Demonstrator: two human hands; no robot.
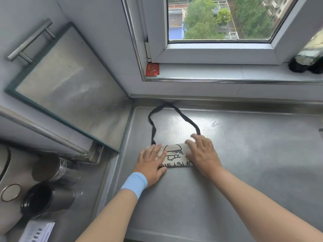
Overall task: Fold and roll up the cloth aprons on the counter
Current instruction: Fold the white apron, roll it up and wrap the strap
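Counter [244, 154] bears apron [174, 155]; left hand [152, 163], right hand [202, 154] press it, fingers [193, 143] flat; cups [52, 198] beside.

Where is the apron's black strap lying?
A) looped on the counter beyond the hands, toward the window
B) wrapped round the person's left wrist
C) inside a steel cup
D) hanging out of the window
A: the black strap lies in a loop on the counter, on the far side of the folded apron.

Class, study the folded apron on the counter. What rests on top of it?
Both hands press flat on the apron: the left hand at its left end, the right hand at its right. A black print shows between them; the cloth beneath the hands is covered.
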